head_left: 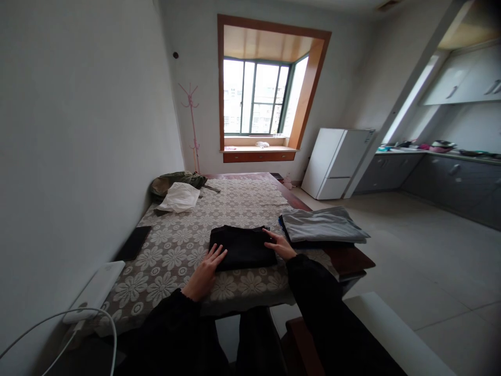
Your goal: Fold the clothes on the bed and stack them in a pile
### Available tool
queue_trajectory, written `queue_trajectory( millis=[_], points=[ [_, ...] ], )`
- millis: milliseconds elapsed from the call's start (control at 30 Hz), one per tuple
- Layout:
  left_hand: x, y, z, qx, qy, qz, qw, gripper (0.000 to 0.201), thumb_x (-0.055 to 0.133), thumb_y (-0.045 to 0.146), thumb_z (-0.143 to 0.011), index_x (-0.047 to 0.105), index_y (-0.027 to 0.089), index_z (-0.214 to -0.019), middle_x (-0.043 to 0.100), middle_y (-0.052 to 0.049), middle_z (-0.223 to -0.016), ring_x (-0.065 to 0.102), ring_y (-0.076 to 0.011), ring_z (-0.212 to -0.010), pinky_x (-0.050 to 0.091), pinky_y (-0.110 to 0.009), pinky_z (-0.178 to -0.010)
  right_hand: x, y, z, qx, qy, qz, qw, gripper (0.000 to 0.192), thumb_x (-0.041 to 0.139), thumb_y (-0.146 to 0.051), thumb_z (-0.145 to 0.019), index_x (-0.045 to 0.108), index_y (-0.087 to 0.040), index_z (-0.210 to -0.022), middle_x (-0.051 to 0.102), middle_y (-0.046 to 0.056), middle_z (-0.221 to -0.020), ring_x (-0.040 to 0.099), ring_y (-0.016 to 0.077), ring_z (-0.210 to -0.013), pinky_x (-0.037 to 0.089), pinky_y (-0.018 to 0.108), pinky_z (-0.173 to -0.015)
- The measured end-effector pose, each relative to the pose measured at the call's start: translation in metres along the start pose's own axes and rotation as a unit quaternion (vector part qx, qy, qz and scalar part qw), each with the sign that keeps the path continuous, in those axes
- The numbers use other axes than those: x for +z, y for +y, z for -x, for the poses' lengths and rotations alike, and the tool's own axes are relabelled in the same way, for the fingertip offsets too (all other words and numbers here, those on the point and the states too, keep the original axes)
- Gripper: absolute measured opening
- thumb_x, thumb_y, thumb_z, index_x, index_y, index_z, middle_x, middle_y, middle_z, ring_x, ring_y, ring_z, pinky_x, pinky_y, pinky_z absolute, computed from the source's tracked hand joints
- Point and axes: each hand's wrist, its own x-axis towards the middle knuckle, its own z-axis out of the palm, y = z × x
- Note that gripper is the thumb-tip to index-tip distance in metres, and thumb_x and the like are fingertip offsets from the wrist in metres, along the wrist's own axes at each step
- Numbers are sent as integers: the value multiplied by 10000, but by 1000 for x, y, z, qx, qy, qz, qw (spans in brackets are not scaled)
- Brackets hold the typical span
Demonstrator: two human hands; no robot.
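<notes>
The folded black garment (241, 247) lies flat and rectangular on the lace-covered table (172, 250); the left hand (205, 271) and right hand (279, 244) rest open-palmed on its edges, gripping nothing. Its dark folds are hard to make out.

Both arms reach forward in black sleeves, forearms converging toward the middle. Left hand (205, 274) lies flat, palm down, fingers (217, 254) spread and pointing forward-right. Right hand (281, 244) is also open and palm down, fingers (270, 233) extended, pointing left. Hands level with each other, well apart, neither one gripping.
</notes>
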Motion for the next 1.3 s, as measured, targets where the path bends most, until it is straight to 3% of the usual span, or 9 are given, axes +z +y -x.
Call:
queue_trajectory(
  millis=[367, 467, 567, 633, 733, 833, 933, 1100, 1300],
  points=[
    [-7, 10, 6, -2, -13, -26, 1000, 992, 396, -82, -664, 406, 299, -1579, 346, 37, -1673, 122, -201, -1598, 159, -521, -1307, 0, 2, 1, -27, -18, 80, 996, 710, 696, -312, -762, 587, -240, -1460, 748, 29, -1198, 683, 232, -1078, 507, 397, -1037],
    [-16, 14, 4, -22, -22, -18, 999, 760, 433, 24, -826, 494, 312, -1526, 432, 26, -1629, 209, -224, -1582, 134, -538, -1305, -3, -1, 3, -12, 9, 120, 993, 672, 647, -301, -790, 588, -216, -1454, 733, 60, -1213, 700, 229, -1010, 540, 406, -988],
    [-26, 21, -9, -47, -12, -12, 999, 483, 437, 285, -996, 572, 301, -1460, 543, -1, -1552, 330, -244, -1540, 179, -528, -1294, -2, -18, 4, -70, 102, 227, 966, 600, 610, -265, -806, 627, -181, -1400, 585, 126, -1467, 601, 285, -1260, 455, 460, -1119],
    [-29, 30, -28, -67, 3, -31, 997, 467, 369, 376, -1040, 594, 269, -1436, 578, -23, -1522, 370, -242, -1520, 217, -501, -1284, 9, -36, 3, -133, 124, 305, 935, 579, 587, -246, -836, 613, -191, -1411, 498, 113, -1558, 463, 286, -1418, 360, 463, -1205],
    [-23, 41, -64, -87, 24, -87, 992, 505, 336, 371, -1046, 556, 207, -1469, 535, -60, -1560, 335, -253, -1536, 228, -480, -1278, 43, -63, 0, -184, 61, 390, 900, 562, 535, -248, -909, 555, -226, -1470, 462, 74, -1598, 399, 245, -1469, 309, 425, -1235],
    [-5, 43, -91, -111, 35, -131, 984, 560, 380, 362, -1020, 470, 165, -1536, 443, -94, -1624, 274, -287, -1558, 205, -503, -1280, 85, -71, -4, -155, 18, 453, 878, 562, 477, -280, -970, 489, -223, -1529, 409, 70, -1639, 328, 263, -1516, 239, 459, -1255],
    [12, 33, -98, -131, 26, -141, 981, 609, 399, 378, -1001, 415, 176, -1575, 399, -86, -1650, 243, -299, -1568, 159, -504, -1292, 109, -59, -7, -96, -8, 489, 867, 591, 420, -350, -1013, 400, -213, -1588, 374, 81, -1658, 269, 307, -1546, 153, 519, -1265],
    [26, 16, -91, -130, 20, -131, 983, 668, 388, 402, -990, 334, 185, -1618, 313, -59, -1691, 185, -299, -1584, 77, -500, -1302, 112, -35, -12, -66, -28, 492, 868, 652, 378, -431, -1027, 298, -205, -1634, 300, 80, -1689, 212, 337, -1564, 96, 538, -1265],
    [29, 14, -94, -135, 16, -124, 983, 687, 381, 415, -989, 295, 194, -1634, 308, -52, -1693, 146, -299, -1592, 60, -503, -1301, 111, -30, -17, -69, -28, 485, 871, 660, 388, -452, -1021, 289, -236, -1637, 316, 60, -1685, 232, 332, -1556, 82, 525, -1268]
  ],
)
